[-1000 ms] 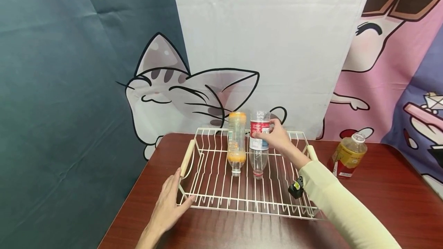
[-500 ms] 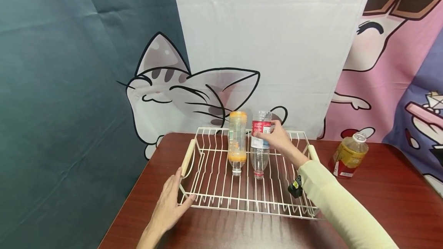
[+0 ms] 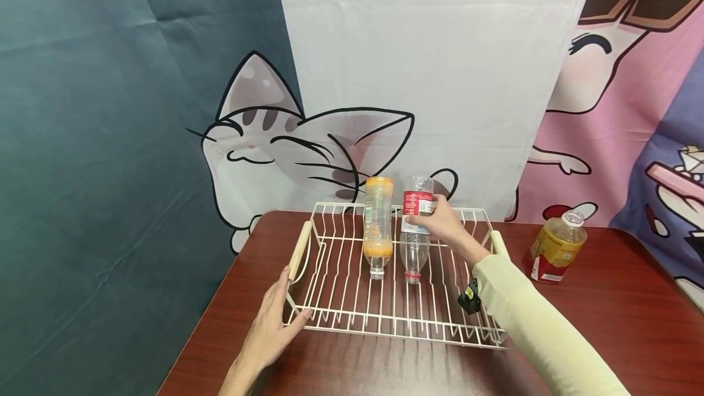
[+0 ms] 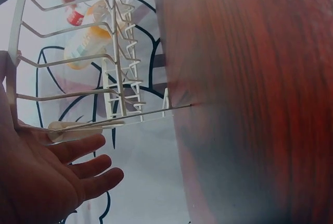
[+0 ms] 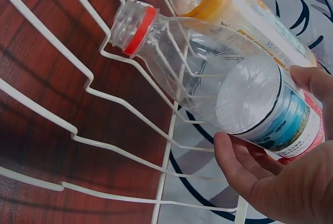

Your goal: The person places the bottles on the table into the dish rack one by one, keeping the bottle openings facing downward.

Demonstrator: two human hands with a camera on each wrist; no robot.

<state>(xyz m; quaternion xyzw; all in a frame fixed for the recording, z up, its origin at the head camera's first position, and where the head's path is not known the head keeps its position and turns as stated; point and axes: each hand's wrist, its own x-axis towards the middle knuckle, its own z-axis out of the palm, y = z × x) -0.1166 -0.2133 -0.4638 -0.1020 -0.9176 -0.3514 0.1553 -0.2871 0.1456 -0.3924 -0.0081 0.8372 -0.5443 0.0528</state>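
My right hand grips a clear plastic bottle around its red and white label, neck down, over the wires of a white dish rack. In the right wrist view the bottle's uncapped neck, with its red ring, lies close to the rack wires. Just left of it, an orange-patterned bottle stands upside down in the rack. My left hand rests at the rack's front left corner, fingers extended along the wooden handle and thumb at the front rail. In the left wrist view its fingers are straight.
A squarish bottle with a yellow and red label stands uncapped on the reddish-brown table, right of the rack. A second wooden handle tops the rack's right side. A cartoon-printed cloth hangs behind the table.
The clear bottle in my right hand has shifted slightly right and turned a little, so its label shows differently. My left hand stays at the rack corner.
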